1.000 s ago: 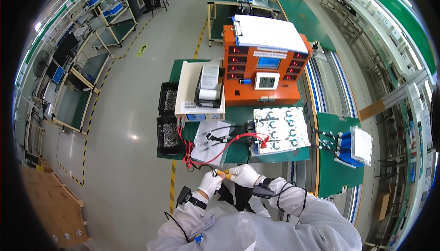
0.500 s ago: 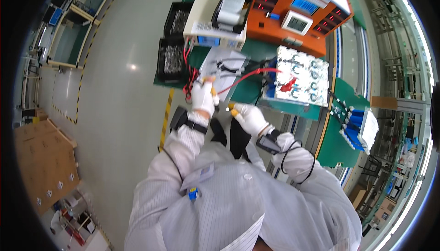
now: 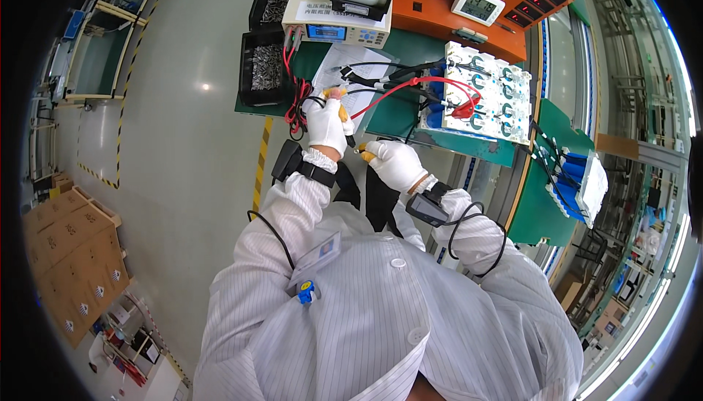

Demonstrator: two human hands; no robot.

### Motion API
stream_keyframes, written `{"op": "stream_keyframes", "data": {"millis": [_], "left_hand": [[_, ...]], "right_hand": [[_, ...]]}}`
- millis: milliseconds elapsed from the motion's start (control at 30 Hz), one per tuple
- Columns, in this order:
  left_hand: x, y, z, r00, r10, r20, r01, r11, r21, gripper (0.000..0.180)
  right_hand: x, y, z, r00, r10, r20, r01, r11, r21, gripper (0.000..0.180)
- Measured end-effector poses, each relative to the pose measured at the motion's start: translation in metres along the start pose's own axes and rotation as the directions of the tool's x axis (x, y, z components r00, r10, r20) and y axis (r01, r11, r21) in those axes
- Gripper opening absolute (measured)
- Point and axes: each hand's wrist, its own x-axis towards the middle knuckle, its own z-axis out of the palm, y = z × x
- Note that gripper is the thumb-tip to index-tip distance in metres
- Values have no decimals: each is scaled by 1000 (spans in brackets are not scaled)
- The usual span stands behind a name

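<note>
My left hand [image 3: 326,124], in a white glove with yellow fingertips, is at the front edge of the green bench [image 3: 395,117]. It is closed around the near end of a red test lead [image 3: 399,87], beside a bundle of red and black cables [image 3: 296,108]. The lead runs to a white and blue battery module [image 3: 487,93], where clips sit on its terminals. My right hand [image 3: 395,164], gloved the same way, is just right of the left, with its fingers curled and the tips pinched together. Whether it holds anything is hidden. A black device [image 3: 427,208] is strapped to my right wrist.
A beige bench meter [image 3: 337,20] with a label printer on top and an orange instrument cabinet [image 3: 469,16] stand behind. Two black bins of screws [image 3: 267,71] sit at the left bench end. Another blue-white module [image 3: 586,181] lies right. Cardboard boxes [image 3: 66,254] are on the floor, left.
My head has tilted further down and closer, so the bench fills more of the view. My hands have drawn slightly apart, the left one rising toward the cables.
</note>
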Motion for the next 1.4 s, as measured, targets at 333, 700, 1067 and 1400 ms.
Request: {"op": "stream_keyframes", "data": {"millis": [333,700,1067,1400], "left_hand": [[-8,-5,-1,983,-143,-115,137,989,-61,31],[8,-5,-14,924,-263,-278,218,958,-185,39],[33,16,-80,992,-57,-110,77,979,189,26],[-35,18,-30,884,-348,312,145,839,525,16]], "right_hand": [[-4,3,4,997,-60,-39,57,996,-64,19],[-6,5,0,999,-51,-12,51,998,-29,20],[-19,25,2,993,102,-56,-96,991,87,20],[-8,10,-12,964,52,-260,0,981,195,12]]}}
